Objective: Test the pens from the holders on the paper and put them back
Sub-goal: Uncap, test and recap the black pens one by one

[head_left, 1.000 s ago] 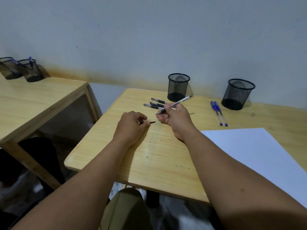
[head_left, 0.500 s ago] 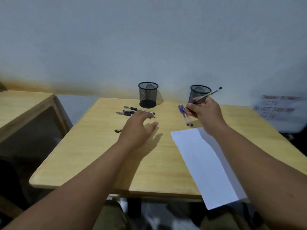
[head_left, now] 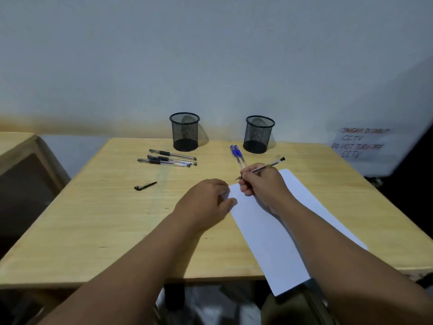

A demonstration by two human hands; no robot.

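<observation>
Nearest, the paper [head_left: 276,235] is steadied at its far corner by the left hand [head_left: 206,202], whose loosely curled fingers rest on it and grasp nothing, while an uncapped pen [head_left: 262,168] is pinched in the right hand [head_left: 260,184], its tip poised just over that corner; no marks are seen on the sheet, so testing appears barely begun. Farther out on the surface [head_left: 117,219], a black cap [head_left: 145,186], three black pens [head_left: 167,158] and two blue pens [head_left: 237,156] lie untested, and both mesh holders [head_left: 184,132] at the back look empty, so all returns are judged left to do.
</observation>
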